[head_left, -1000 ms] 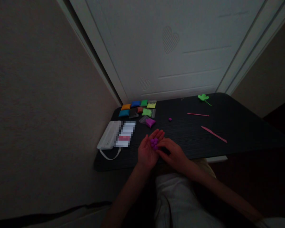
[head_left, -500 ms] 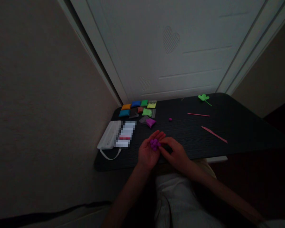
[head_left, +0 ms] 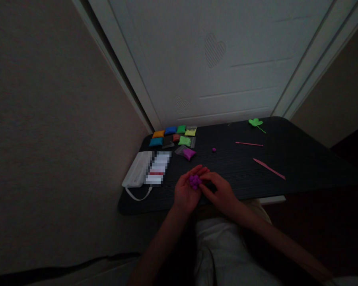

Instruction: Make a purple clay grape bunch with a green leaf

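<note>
A cluster of small purple clay balls rests in the cupped palm of my left hand, whose fingers point away from me. My right hand comes in from the right, with thumb and forefinger closed on the cluster's right side. One loose purple clay ball lies on the dark table beyond my hands. Behind my left fingertips is an opened bag of purple clay.
Several bags of coloured clay lie at the back left. A white power bank with a cable sits beside a phone. Rightward are a pink clay knife, a thin pink tool and a green clay clover.
My right fingers have moved slightly up along the cluster to its right side, and the balls look more tightly grouped. My left hand has shifted a little toward the right.
</note>
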Motion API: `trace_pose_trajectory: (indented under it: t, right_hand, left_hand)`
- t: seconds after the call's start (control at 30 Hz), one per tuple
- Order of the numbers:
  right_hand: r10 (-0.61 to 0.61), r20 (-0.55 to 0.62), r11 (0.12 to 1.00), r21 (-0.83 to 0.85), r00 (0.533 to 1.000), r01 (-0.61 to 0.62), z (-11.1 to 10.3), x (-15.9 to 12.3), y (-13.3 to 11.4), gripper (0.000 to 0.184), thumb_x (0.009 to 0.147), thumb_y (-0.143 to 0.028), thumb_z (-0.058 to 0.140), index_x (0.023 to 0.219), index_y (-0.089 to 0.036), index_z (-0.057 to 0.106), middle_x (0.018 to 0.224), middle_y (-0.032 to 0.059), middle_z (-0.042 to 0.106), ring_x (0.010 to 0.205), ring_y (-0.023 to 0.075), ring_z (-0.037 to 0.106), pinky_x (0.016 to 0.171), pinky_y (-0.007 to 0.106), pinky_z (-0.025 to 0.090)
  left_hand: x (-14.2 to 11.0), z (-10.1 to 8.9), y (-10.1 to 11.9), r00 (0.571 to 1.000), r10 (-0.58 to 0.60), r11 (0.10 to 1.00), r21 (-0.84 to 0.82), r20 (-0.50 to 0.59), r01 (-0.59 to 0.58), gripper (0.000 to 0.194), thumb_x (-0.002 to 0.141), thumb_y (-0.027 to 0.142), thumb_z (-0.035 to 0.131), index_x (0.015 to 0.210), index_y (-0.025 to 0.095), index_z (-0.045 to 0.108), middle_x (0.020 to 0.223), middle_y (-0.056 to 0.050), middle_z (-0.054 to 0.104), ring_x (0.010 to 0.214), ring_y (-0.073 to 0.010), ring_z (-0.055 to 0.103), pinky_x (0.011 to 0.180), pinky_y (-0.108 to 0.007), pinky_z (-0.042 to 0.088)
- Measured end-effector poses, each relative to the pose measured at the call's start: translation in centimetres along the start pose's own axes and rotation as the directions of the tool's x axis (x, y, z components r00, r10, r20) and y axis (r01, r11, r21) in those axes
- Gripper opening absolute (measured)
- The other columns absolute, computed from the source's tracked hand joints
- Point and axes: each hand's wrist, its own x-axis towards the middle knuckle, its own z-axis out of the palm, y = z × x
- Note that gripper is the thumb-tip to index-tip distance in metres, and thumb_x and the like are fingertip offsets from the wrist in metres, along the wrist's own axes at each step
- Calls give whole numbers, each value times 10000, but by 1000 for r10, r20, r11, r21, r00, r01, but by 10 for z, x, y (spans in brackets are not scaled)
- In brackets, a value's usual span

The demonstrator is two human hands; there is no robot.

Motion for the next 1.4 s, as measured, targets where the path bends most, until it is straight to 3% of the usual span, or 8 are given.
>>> trace_pose_trajectory:
  t: [0.17, 0.43, 0.67, 0.87, 1.17, 1.4]
  right_hand:
    - [18, -14, 1000, 4, 1000, -17, 0, 1, 0, 198, 770, -176, 517, 960, -227, 540, 924, 33, 594, 879, 159, 546, 790, 314, 435]
    - [44, -13, 999, 21, 999, -44, -1, 2, 0, 202, 768, -162, 520, 958, -227, 540, 898, 29, 578, 831, 152, 535, 756, 300, 438]
    - [87, -20, 995, 51, 996, -86, -4, 4, -1, 164, 773, -173, 521, 929, -217, 549, 874, 27, 569, 804, 150, 527, 738, 296, 434]
    - [156, -61, 984, 96, 986, -149, -5, 4, 1, 135, 773, -188, 523, 902, -210, 559, 852, 21, 570, 773, 146, 531, 711, 281, 434]
    - [400, -125, 875, 348, 908, -337, -3, 4, 12, 181, 743, -302, 565, 890, -208, 515, 824, 13, 577, 752, 149, 561, 700, 283, 455]
    - [437, -126, 822, 458, 891, -338, -4, 5, 15, 176, 743, -289, 568, 889, -217, 501, 833, 3, 559, 759, 135, 551, 705, 263, 446]
  left_hand:
    - [-1, 0, 0, 1000, 23, 999, 25, 4, -23, 315, 768, 225, 420, 992, 94, 599, 1027, -133, 613, 1010, -204, 530, 896, -314, 387]
    - [-3, 1, -1, 999, 45, 999, 25, 30, -46, 339, 748, 185, 415, 1040, 135, 579, 858, -61, 576, 776, -133, 552, 764, -260, 431]
    - [2, -4, -3, 999, 46, 998, 32, -12, -46, 258, 785, 195, 451, 1002, 140, 580, 844, -51, 568, 771, -116, 549, 753, -241, 431]
    - [10, -9, -8, 986, 158, 985, 84, -44, -154, 194, 780, 176, 507, 956, 143, 583, 846, -41, 587, 778, -103, 556, 726, -218, 436]
    - [10, -6, -9, 984, 165, 985, 70, -73, -160, 103, 733, 145, 580, 836, 144, 588, 808, -24, 617, 761, -96, 579, 781, -253, 452]
    - [9, -8, -8, 987, 149, 988, 52, -66, -145, 94, 730, 134, 582, 823, 151, 578, 817, -21, 615, 759, -85, 578, 776, -237, 454]
